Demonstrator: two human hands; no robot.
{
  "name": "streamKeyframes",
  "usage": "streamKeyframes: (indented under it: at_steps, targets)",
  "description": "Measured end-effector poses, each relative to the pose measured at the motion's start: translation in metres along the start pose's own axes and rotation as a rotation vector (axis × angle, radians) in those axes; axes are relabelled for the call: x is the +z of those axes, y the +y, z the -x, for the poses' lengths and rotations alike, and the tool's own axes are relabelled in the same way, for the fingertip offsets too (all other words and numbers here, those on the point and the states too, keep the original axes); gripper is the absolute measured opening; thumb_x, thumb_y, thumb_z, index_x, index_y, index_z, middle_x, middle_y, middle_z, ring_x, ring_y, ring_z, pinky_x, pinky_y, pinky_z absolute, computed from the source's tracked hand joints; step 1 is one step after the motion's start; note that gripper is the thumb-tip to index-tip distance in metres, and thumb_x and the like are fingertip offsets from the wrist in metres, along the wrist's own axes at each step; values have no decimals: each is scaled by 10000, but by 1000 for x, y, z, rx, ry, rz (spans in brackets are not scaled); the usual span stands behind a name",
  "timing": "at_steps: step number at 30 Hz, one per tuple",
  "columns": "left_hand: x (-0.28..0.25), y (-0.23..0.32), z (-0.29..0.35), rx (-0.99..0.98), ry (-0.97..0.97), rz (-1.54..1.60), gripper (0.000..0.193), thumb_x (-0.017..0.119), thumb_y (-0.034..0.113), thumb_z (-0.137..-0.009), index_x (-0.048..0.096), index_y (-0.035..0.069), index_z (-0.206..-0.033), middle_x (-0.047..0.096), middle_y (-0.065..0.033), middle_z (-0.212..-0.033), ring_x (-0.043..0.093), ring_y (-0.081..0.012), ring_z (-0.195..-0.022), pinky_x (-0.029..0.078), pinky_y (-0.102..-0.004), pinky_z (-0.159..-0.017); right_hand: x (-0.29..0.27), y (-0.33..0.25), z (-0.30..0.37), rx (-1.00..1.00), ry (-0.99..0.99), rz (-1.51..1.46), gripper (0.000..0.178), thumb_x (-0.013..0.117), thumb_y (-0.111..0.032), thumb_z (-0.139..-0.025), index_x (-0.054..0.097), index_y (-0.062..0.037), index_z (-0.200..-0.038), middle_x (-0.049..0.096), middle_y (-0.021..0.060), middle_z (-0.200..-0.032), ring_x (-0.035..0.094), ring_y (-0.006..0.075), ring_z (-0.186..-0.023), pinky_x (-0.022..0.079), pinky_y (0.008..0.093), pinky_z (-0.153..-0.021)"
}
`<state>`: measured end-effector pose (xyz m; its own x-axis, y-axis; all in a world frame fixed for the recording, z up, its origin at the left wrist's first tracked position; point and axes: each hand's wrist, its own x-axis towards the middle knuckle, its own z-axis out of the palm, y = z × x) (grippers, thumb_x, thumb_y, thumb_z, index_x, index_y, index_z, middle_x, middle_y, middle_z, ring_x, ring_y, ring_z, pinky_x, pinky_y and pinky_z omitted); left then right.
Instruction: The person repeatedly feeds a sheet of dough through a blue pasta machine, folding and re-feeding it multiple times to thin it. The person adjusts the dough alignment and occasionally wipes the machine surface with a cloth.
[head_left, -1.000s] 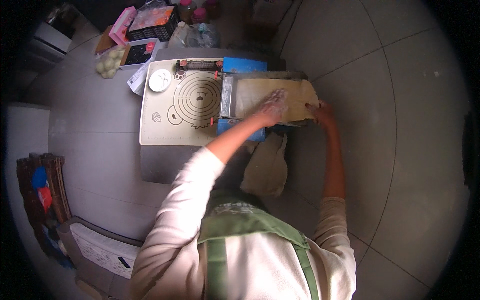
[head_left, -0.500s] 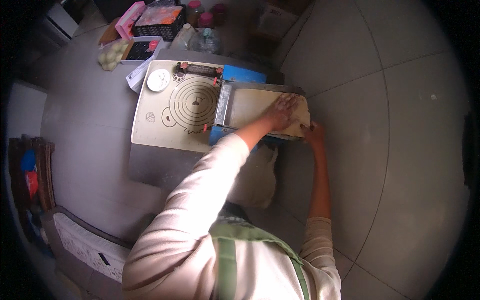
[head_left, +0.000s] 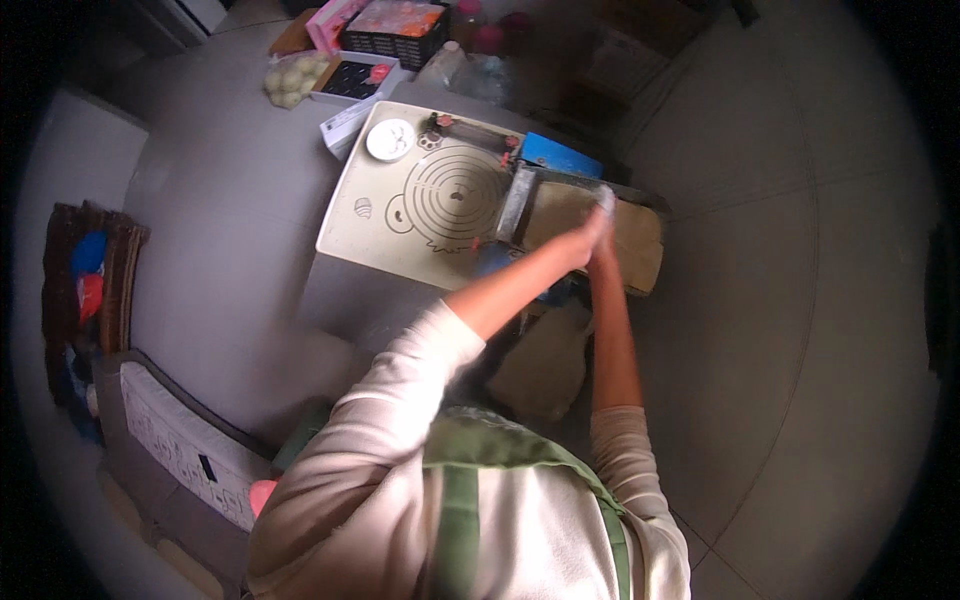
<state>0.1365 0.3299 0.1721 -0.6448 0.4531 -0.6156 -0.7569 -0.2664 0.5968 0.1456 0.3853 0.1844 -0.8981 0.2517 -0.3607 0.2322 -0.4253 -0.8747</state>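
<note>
A wide, flat sheet of dough (head_left: 637,245) lies on the metal tray of a hand dough roller with blue side panels (head_left: 560,155). Over the middle of the sheet, my left hand (head_left: 577,248) and my right hand (head_left: 604,222) meet palm to palm. Their fingers look straight and flat, though slightly blurred, and I see nothing held between them. Left of the roller is a cream kneading mat (head_left: 365,235) with printed rings, bearing a white bowl (head_left: 391,140) with white stuff inside and a dark roller bar with red knobs (head_left: 475,133).
A pale, limp sheet (head_left: 545,365) is below the roller's near side. Behind the mat are a black basket (head_left: 395,45), a box of dark items (head_left: 355,78), a bag of round pale things (head_left: 292,80) and plastic bottles (head_left: 485,78). A white-covered bench (head_left: 185,440) stands at lower left.
Both hands have left the dough, where the left lay flat and the right was at the far right edge. They have come together above it. The whole view has shifted.
</note>
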Motion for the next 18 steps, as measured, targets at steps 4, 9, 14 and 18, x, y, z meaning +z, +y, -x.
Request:
streamKeyframes:
  at_steps: [4, 9, 14, 18]
  targets:
    - [-31, -8, 1, 502, -67, -312, 627, 212, 489, -924, 152, 91, -1404, 109, -81, -1468, 106, -219, -1345, 127, -359, -1076, 27, -8, 11, 33, -31, -133, 666, 271, -547, -903, 228, -83, -1379, 244, 110, -1415, 230, 251, -1297, 210, 375, -1040]
    - [-9, -3, 7, 104, -122, 149, 769, 225, 625, -868, 203, 60, -1390, 222, -99, -1434, 174, -229, -1322, 185, -362, -1055, -35, 42, 7, 91, -74, 66, 696, 243, -576, -892, 228, -76, -1377, 232, 137, -1417, 209, 270, -1309, 180, 421, -1050]
    - [-25, -16, 24, 335, -19, -424, 667, 201, 529, -904, 187, 77, -1394, 127, -114, -1463, 108, -259, -1345, 107, -358, -1081, 24, -27, 49, 19, -42, -249, 696, 229, -563, -901, 230, -57, -1380, 291, 176, -1389, 250, 303, -1289, 186, 403, -1046]
    - [-36, -35, 19, 404, -2, -578, 595, 264, 420, -918, 181, 71, -1392, 73, -159, -1462, 72, -297, -1349, 46, -409, -1082, 27, -9, 57, -461, 13, 555, 642, 208, -533, -907, 289, -83, -1358, 256, 188, -1398, 242, 324, -1293, 210, 449, -1036]
